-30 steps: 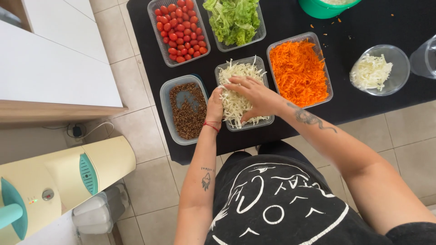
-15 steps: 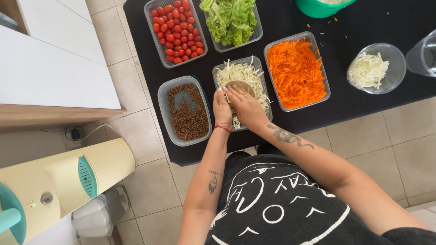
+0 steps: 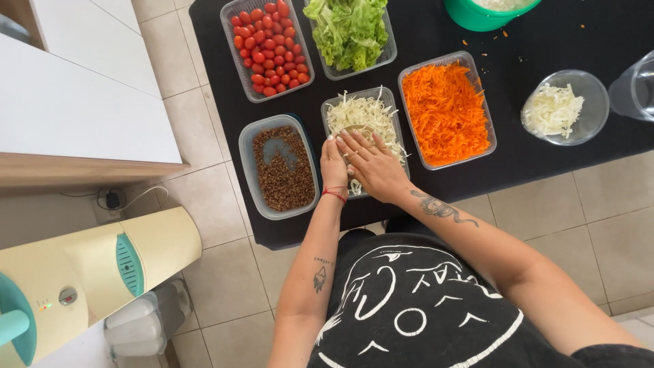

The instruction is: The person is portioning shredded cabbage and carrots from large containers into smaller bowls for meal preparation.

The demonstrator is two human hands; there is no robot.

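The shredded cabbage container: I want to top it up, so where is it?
In the head view, the shredded cabbage container sits mid-table under both hands, between the brown grain container and the grated carrot container.

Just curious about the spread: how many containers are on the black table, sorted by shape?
Rectangular clear tubs: 5 (tomatoes, lettuce, carrot, cabbage, brown grains)
Round clear bowl: 1
Green bowl: 1
Clear cup: 1
Total: 8

Beige tiled floor (image 3: 225,272); white cabinet with wood edge (image 3: 75,116) at left; black tabletop (image 3: 545,27); even daylight
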